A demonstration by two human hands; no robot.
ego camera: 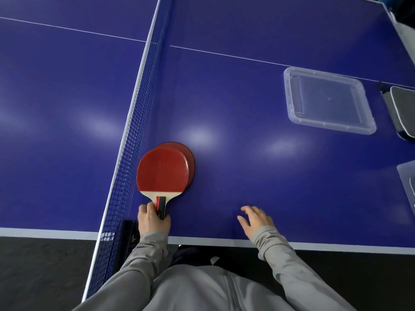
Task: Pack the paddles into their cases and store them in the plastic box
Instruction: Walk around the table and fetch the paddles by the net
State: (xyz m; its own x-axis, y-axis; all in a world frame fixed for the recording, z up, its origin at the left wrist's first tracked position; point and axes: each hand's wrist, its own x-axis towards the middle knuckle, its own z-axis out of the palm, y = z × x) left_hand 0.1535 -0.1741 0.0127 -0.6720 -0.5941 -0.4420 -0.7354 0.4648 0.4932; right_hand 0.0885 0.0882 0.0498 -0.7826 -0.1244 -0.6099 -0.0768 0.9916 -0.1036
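Observation:
A red-faced paddle (162, 170) lies on top of a second paddle (190, 160), of which only a dark-rimmed red edge shows, beside the net on the blue table. My left hand (152, 219) grips the top paddle's handle near the table's front edge. My right hand (256, 219) hovers over the bare table to the right, fingers spread, holding nothing. A clear plastic lid or shallow tray (289, 95) lies at the right. A black paddle case (402, 111) lies at the far right edge, partly cut off.
The net (134, 131) runs from the front edge to the back, just left of the paddles. A clear plastic box (407, 180) shows partly at the right edge. The table's front edge (224, 240) is close to my body.

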